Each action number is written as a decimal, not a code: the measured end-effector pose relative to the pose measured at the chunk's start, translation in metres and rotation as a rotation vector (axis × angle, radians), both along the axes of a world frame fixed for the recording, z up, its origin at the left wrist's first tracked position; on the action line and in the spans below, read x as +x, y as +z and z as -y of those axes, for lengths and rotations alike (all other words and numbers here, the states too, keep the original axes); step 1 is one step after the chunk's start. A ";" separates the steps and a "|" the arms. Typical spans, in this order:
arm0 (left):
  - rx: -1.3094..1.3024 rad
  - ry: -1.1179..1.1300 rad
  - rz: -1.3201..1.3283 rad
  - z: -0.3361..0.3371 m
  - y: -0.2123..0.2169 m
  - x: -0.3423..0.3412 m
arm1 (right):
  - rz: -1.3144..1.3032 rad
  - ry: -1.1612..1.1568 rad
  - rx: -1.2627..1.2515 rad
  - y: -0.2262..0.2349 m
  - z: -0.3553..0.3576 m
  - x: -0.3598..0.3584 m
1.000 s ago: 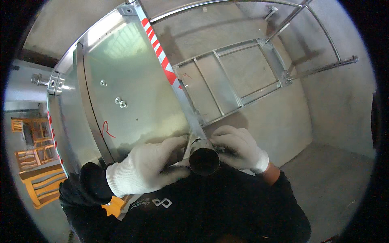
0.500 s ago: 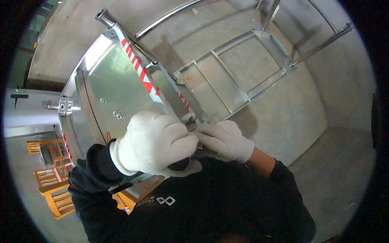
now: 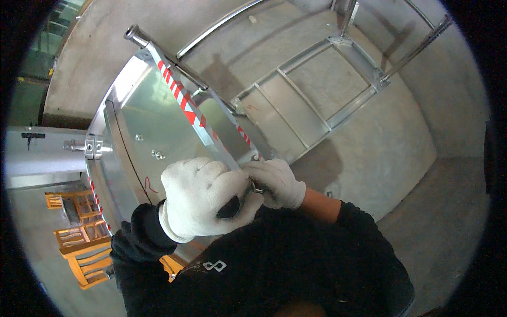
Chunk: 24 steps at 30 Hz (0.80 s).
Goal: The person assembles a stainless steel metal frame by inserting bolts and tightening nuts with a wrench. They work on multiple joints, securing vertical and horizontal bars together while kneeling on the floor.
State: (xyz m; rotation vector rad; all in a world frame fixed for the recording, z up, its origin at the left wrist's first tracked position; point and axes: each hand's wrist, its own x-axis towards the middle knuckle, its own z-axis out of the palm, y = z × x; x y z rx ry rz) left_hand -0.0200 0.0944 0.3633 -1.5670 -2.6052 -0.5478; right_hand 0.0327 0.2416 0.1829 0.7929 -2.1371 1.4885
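Observation:
My left hand (image 3: pixel 198 198), in a white knit glove, is closed round a tool with a black handle (image 3: pixel 229 207); the handle's rounded end shows at the curled fingers. A short shiny metal piece (image 3: pixel 257 189) sticks out between my two hands; whether it belongs to the tool cannot be told. My right hand (image 3: pixel 275 183), gloved too, has its fingers bent together against the left one, and what they hold is hidden. Both hands are at the near end of a metal rail (image 3: pixel 182 98) with red and white striped tape, part of a stainless-steel frame.
A shiny steel panel (image 3: pixel 140 108) with several small bolts (image 3: pixel 157 154) lies left of the rail. Beyond, a second metal frame with crossbars (image 3: pixel 303 100) rests on the concrete floor (image 3: pixel 369 153). Wooden chairs (image 3: pixel 90 261) stand at the lower left. A tubular leg (image 3: pixel 138 36) juts out at the far left.
My right hand has moved left, closer against the left hand. The left hand has dropped slightly and turned, showing more of the black handle end. The whole view has shifted a little.

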 end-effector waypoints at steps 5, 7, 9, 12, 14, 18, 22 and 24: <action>-0.086 0.095 0.262 0.004 0.012 -0.001 | 0.169 0.008 0.079 0.024 -0.010 0.005; -0.026 0.191 0.423 0.017 0.010 -0.001 | 0.154 -0.071 0.129 0.028 -0.013 0.014; 0.056 0.314 0.565 0.042 0.002 0.000 | 0.123 -0.113 0.241 0.030 -0.018 0.024; -0.212 0.295 0.745 0.055 -0.001 -0.007 | 0.110 -0.208 0.288 0.021 -0.017 0.041; -0.247 0.265 0.880 0.062 -0.002 -0.004 | 0.186 -0.160 0.265 0.036 -0.018 0.040; -0.003 0.251 0.969 0.069 -0.021 0.006 | 0.176 -0.257 0.087 0.031 -0.007 0.047; -0.012 0.264 0.978 0.068 -0.014 0.009 | 0.310 -0.337 0.053 0.027 -0.006 0.063; 0.021 0.198 0.918 0.070 -0.021 0.010 | 0.478 -0.380 0.088 0.017 -0.010 0.072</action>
